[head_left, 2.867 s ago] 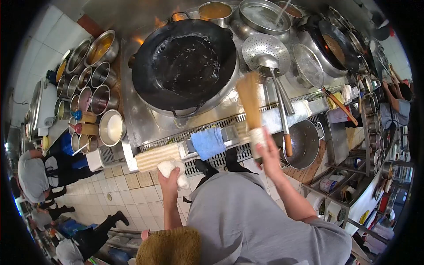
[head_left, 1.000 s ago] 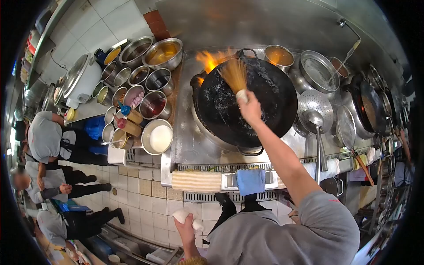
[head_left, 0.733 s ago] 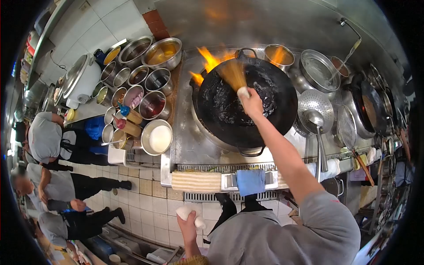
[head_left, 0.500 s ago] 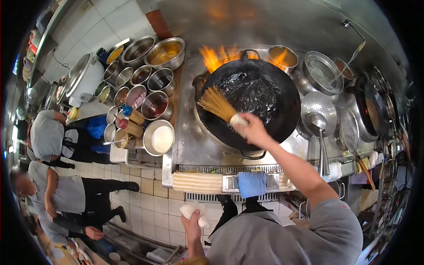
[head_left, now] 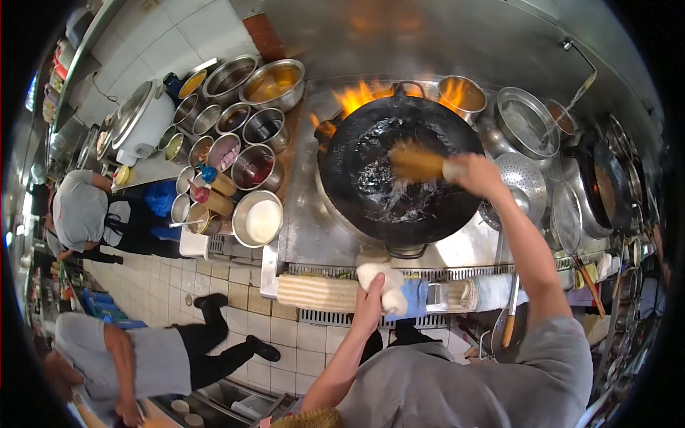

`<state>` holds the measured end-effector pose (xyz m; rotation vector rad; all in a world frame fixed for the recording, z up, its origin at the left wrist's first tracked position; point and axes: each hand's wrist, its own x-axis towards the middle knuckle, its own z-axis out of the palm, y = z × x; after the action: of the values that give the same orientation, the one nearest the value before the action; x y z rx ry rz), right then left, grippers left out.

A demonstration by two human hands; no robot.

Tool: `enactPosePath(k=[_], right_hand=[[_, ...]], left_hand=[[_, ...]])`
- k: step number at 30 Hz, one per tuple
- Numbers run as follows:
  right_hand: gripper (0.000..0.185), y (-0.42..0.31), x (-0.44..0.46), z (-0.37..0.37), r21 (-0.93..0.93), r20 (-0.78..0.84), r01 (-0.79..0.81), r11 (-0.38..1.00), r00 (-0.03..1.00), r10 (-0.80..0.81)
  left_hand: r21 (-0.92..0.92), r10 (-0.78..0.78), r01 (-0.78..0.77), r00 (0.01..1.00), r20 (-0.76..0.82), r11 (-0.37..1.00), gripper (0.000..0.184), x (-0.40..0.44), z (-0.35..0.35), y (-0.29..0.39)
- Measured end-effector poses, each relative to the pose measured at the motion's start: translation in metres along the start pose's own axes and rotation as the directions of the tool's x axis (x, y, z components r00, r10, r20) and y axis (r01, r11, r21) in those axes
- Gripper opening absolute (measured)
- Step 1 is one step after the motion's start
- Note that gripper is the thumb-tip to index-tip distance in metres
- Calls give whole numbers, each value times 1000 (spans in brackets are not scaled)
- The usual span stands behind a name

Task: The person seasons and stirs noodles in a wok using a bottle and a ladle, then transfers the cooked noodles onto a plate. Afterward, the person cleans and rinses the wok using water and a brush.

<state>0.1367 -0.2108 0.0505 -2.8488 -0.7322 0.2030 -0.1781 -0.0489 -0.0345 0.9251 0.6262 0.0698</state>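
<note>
My right hand is closed round the white-wrapped handle of a bamboo wok brush. The brush, blurred by motion, has its bristles over the middle of a large black wok, where water shimmers and ripples. Flames rise behind the wok's far rim. Below the wok's near handle, my left hand grips a bunched white cloth, held above the stove's front edge by a blue cloth.
Several metal pots and squeeze bottles crowd the left side, with a bowl of white contents nearest. To the right are a perforated skimmer, a mesh strainer and a basin. Co-workers stand at the left.
The brush has swept right across the wok in my right hand. My left hand has come forward with the white cloth to the stove's edge. A co-worker at lower left has shifted.
</note>
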Motion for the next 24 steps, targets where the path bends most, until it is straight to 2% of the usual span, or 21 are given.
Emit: enactPosePath(k=[1, 2, 3, 4, 6, 8, 10, 12, 13, 15, 16, 17, 18, 19, 21, 22, 24], right_hand=[[40, -13, 23, -10, 104, -6, -143, 984, 989, 145], [41, -21, 45, 8, 221, -122, -162, 962, 974, 192], [40, -39, 55, 29, 248, -217, -159, 956, 952, 215], [39, -53, 49, 48, 251, -257, -110, 962, 950, 176], [37, -83, 8, 65, 151, -261, 87, 985, 964, -45], [41, -80, -35, 77, 159, -243, 255, 954, 946, -213], [50, -63, -69, 56, -12, -93, 217, 976, 972, -217], [47, -31, -71, 23, -236, -10, 146, 961, 988, -153], [38, -5, -49, 10, -229, -44, 95, 969, 993, -108], [27, 23, 5, -5, -226, -337, 45, 973, 934, -122], [24, 25, 42, 1, -198, -385, -30, 980, 922, -49], [25, 7, 61, 7, -32, -396, -54, 998, 917, 37], [28, -10, 65, 26, 10, -417, -31, 999, 908, 32], [29, -30, 64, 48, 33, -365, -27, 999, 930, 37], [29, -57, 36, 72, 92, -303, 138, 986, 947, -105], [31, -62, 12, 76, 103, -304, 210, 972, 937, -170], [39, -58, -40, 55, 80, -171, 287, 955, 947, -270]], left_hand=[[-2, -15, 15, 1000, 5, 1000, 45, 8, 9, -2], [-4, -32, 32, 999, 10, 999, 47, 16, 17, -6], [-6, -46, 46, 999, 15, 999, 50, 25, 25, -10], [-24, -52, 51, 998, -28, 998, 51, 36, 33, -15], [-64, -78, 71, 990, -117, 995, 53, 49, 47, -30], [-133, 7, -34, 981, -196, 990, 49, 58, 64, -33], [-120, 150, -201, 928, -340, 972, 49, 66, 80, -33], [-111, 187, -241, 915, -357, 964, 43, 70, 79, -35], [-104, 206, -260, 907, -366, 960, 42, 72, 78, -36], [-94, 202, -254, 906, -371, 963, 41, 69, 81, -27], [-88, 207, -255, 907, -366, 963, 41, 71, 78, -27], [-83, 210, -256, 908, -361, 963, 41, 74, 75, -31], [-80, 213, -256, 911, -354, 963, 41, 77, 74, -34], [-98, 212, -263, 908, -362, 960, 40, 78, 75, -35], [-58, 247, -294, 882, -402, 954, 39, 80, 76, -35], [-36, 262, -305, 868, -422, 952, 39, 79, 74, -35], [-4, 265, -294, 867, -421, 956, 39, 84, 67, -40]])
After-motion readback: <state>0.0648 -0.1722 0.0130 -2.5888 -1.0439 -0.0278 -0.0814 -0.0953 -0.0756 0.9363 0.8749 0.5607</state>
